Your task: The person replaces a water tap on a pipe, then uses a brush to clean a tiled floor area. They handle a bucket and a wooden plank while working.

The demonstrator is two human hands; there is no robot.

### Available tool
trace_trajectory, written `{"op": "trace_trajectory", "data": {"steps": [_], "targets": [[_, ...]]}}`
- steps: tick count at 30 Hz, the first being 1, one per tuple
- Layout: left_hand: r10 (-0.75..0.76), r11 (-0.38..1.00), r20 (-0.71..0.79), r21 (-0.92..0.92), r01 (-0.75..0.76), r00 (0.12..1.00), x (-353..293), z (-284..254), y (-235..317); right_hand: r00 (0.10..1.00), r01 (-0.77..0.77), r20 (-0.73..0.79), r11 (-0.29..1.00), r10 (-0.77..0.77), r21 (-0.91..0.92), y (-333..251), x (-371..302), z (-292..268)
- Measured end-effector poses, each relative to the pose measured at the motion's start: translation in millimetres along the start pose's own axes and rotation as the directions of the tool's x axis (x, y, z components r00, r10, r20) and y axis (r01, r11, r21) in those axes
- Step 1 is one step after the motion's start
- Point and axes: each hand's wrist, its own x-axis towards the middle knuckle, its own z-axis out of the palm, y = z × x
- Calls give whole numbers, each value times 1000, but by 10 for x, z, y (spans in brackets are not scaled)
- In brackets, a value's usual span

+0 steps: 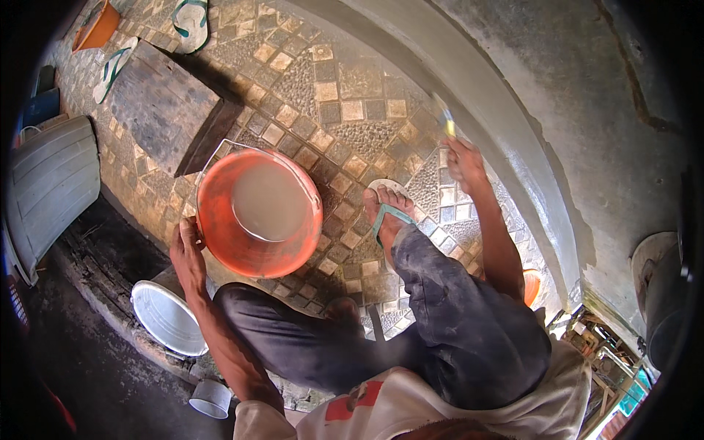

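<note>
My left hand grips the near left rim of an orange bucket. Greyish, murky liquid fills the bucket's bottom, and its wire handle leans against the far side. Out to the right, my right hand is closed round a paintbrush with a yellow part on its handle. The brush is smeared by motion, its tip pointing away from me beside a smooth, wet-looking grey band along the foot of the wall. Whether the bristles touch the band I cannot tell.
A dark wooden block stands beyond the bucket on the patterned tile floor. Flip-flops lie farther off. At my left are a white bucket, a small cup and a grey plastic piece. The rough wall rises right.
</note>
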Motion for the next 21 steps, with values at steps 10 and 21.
{"op": "trace_trajectory", "data": {"steps": [10,21], "targets": [[-91,995,139,-17,95,986,-95,18,239,975,137,-147,968,-170,-209,301,-1145,-404],[128,953,0,-276,-123,992,-271,435,603,324,846,898,-333,-298,-416,-576,-1408,1868]]}}
